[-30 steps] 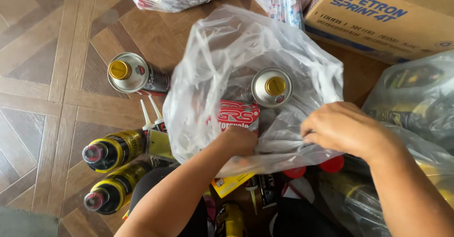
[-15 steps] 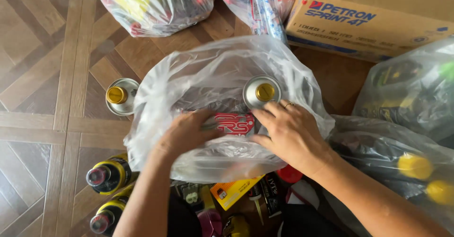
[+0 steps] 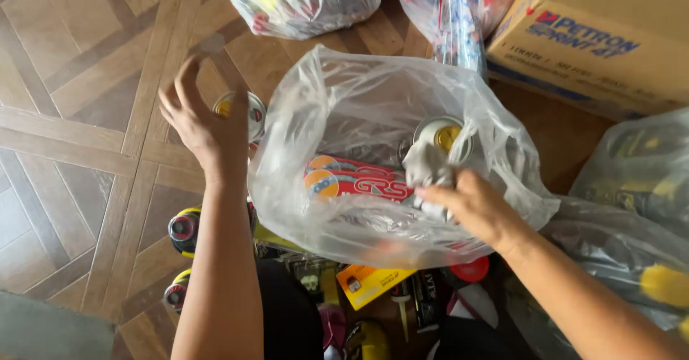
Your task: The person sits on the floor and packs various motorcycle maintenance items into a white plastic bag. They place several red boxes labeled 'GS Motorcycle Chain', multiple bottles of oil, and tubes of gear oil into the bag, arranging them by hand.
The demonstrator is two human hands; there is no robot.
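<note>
A clear plastic bag (image 3: 344,109) stands open on the wooden floor with spray cans inside; one lies on its side showing a red label (image 3: 359,182), another stands upright with a yellow cap (image 3: 446,136). My right hand (image 3: 470,203) pinches a bunched fold of the bag's plastic beside the upright can. Left of the bag, my left hand (image 3: 204,123) hovers with fingers spread, holding nothing, right over a silver spray can (image 3: 247,110) standing outside the bag.
Two black and yellow bottles (image 3: 185,227) lie at lower left. Filled plastic bags (image 3: 301,1) sit at the top, a cardboard box (image 3: 610,37) at upper right, another bag of bottles (image 3: 639,188) at right. Small packets (image 3: 373,284) are piled near my legs.
My left hand has come off the bag and moved left, over the silver can outside it. My right hand has shifted right and now grips a fold of the plastic.
</note>
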